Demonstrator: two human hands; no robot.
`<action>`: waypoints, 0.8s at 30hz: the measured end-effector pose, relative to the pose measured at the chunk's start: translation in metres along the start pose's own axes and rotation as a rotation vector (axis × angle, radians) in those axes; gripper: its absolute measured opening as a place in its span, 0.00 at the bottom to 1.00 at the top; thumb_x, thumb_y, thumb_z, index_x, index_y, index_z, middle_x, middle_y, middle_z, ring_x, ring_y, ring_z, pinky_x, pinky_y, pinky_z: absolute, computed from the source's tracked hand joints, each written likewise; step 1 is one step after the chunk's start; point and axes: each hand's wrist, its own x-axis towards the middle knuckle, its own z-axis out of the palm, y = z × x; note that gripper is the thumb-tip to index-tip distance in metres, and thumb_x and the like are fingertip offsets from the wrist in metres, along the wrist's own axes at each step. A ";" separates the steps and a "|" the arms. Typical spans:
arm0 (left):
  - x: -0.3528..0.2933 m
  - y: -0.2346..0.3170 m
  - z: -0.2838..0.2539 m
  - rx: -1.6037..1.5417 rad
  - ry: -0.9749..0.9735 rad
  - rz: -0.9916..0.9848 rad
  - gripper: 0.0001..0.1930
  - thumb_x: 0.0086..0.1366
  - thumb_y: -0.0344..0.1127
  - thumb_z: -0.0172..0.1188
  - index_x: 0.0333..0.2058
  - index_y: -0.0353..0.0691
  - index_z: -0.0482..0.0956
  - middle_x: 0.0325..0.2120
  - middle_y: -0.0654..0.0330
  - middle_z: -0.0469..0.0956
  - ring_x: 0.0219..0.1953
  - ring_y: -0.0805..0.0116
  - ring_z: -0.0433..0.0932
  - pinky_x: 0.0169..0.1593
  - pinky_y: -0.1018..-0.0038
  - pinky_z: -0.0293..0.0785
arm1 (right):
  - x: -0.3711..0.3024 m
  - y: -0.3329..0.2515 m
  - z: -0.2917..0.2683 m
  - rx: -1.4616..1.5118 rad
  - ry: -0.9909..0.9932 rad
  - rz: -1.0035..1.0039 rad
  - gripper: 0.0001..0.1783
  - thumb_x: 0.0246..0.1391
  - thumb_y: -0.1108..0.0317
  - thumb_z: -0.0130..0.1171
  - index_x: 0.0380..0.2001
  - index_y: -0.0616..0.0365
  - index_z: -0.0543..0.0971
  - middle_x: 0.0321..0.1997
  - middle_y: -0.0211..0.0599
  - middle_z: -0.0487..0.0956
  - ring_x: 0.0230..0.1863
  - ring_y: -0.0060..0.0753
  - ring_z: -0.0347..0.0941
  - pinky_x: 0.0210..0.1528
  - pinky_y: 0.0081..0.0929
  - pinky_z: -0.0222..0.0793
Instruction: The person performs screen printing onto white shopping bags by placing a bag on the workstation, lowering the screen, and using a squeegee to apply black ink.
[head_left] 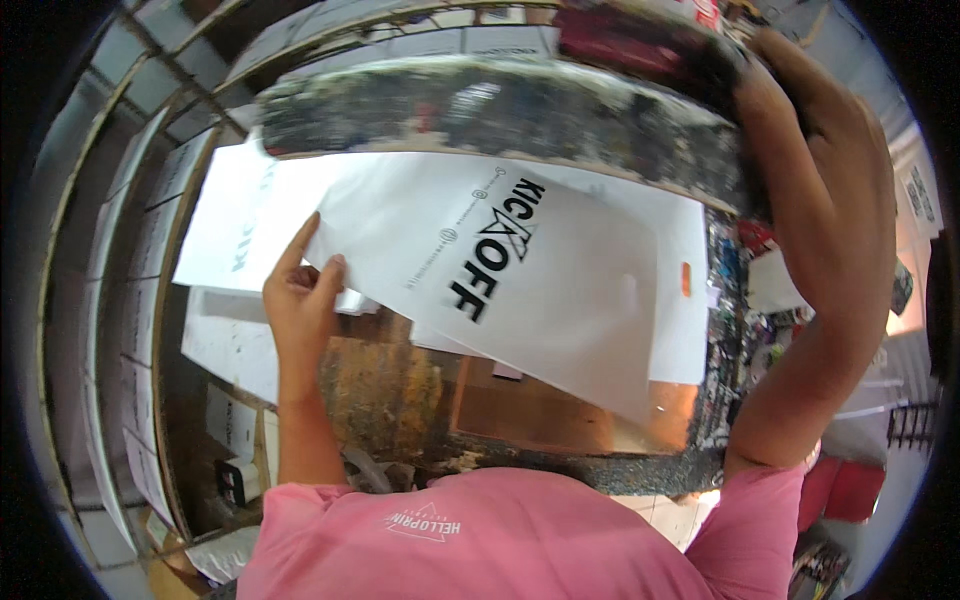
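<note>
My left hand [305, 282] pinches the left edge of a thin white bag [570, 290] with black lettering. That bag is lifted and curved, its near right corner hanging over the board. Under it lies another white bag [683, 335], whose handle slot shows the orange board [540, 405] beneath. Across the far side stands a thick, paint-crusted screen-printing frame [500, 110], tilted up. My right hand [825, 120] is raised at the frame's right end, closed around its far corner; some fingertips are hidden or blurred.
More printed white sheets [225, 220] lie at the left, next to a metal rack [150, 330] holding further pieces. A dark red block [640, 45] sits behind the frame. Paint-stained clutter [725, 330] lines the table's right edge. A small black-and-white box [238, 482] stands lower left.
</note>
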 end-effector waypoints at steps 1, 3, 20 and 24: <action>0.015 -0.010 -0.022 -0.043 0.008 0.047 0.30 0.60 0.22 0.62 0.63 0.32 0.75 0.41 0.53 0.83 0.27 0.80 0.75 0.31 0.80 0.74 | -0.001 0.001 -0.002 -0.007 -0.003 0.004 0.26 0.65 0.53 0.52 0.54 0.65 0.79 0.41 0.55 0.82 0.41 0.46 0.76 0.54 0.37 0.67; 0.045 -0.029 -0.065 -0.080 0.031 0.107 0.34 0.55 0.21 0.61 0.64 0.32 0.74 0.45 0.50 0.82 0.29 0.76 0.78 0.34 0.77 0.79 | -0.005 -0.005 -0.001 -0.065 0.016 0.027 0.27 0.66 0.53 0.52 0.56 0.65 0.79 0.44 0.56 0.82 0.45 0.48 0.76 0.57 0.38 0.67; -0.019 -0.036 0.035 0.256 -0.407 0.497 0.29 0.65 0.36 0.70 0.60 0.26 0.74 0.55 0.42 0.80 0.61 0.54 0.78 0.64 0.67 0.70 | -0.013 -0.061 -0.017 -0.060 0.022 0.283 0.22 0.59 0.56 0.51 0.43 0.65 0.79 0.26 0.45 0.79 0.28 0.40 0.75 0.30 0.37 0.68; -0.110 0.023 0.051 -0.678 -0.568 0.209 0.43 0.66 0.49 0.69 0.69 0.29 0.59 0.64 0.37 0.69 0.66 0.48 0.71 0.70 0.55 0.63 | -0.049 -0.054 0.013 -0.043 0.063 0.182 0.23 0.59 0.57 0.52 0.48 0.66 0.76 0.26 0.45 0.80 0.27 0.39 0.75 0.29 0.37 0.69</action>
